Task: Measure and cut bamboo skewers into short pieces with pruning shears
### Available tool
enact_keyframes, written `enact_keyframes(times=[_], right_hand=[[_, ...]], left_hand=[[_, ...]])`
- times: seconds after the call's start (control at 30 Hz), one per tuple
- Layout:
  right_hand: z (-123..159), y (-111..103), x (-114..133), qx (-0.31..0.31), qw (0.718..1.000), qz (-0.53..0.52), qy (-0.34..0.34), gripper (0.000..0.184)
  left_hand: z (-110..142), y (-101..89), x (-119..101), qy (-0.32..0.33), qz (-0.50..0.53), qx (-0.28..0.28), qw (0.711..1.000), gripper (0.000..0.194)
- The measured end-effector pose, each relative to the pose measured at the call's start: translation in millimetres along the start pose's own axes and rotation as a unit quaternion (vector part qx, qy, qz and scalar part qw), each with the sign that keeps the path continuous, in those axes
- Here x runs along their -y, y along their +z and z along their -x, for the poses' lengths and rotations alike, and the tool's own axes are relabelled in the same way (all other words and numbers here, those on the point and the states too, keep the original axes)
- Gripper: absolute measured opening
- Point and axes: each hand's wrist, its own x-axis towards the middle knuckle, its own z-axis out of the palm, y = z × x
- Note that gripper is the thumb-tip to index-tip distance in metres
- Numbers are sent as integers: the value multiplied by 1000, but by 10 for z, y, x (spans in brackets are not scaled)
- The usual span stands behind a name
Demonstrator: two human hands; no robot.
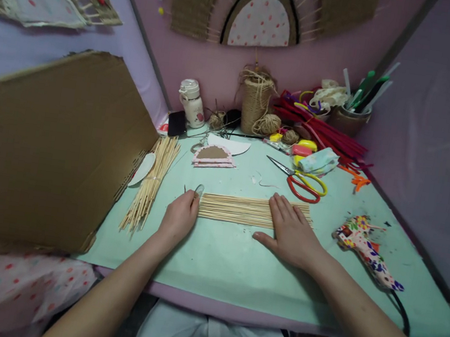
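Flat row: many straight, pale wooden sticks (240,209), too close to count, are lying side by side mid-table on smooth mint-green covering (211,267).
Left hand: at the row's nine o'clock end, one hand (180,212) is curling its fingers closed around one small grey looped object (199,189).
Right hand: at three o'clock, one hand (294,231) is pressing flat on the sticks, fingers together, thumb apart, clamping nothing.
Bundle: at ten o'clock, one tied sheaf of thin wooden sticks (150,186) is lying slanted.
Scissors: at one o'clock, one open pair with red and yellow handles (304,186) is resting.
Glue gun: at three o'clock, one flower-patterned gun (370,252) is lying.
Twine: at twelve, one rough brown spool (254,106) is standing.
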Motion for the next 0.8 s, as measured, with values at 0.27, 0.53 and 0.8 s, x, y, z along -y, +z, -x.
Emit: enact_keyframes(times=[0.27,0.53,0.8], right_hand=[[-3,47,-32,-21,1000,-15,-16,104],[-4,27,-35,-16,1000,-17,-16,104],[-2,-44,-1,7,1000,-16,-1,105]], left_hand=[[-17,-8,33,22,-6,27,999,19],[-24,-29,-30,34,-40,42,998,21],[-37,-22,-9,36,-36,38,998,20]])
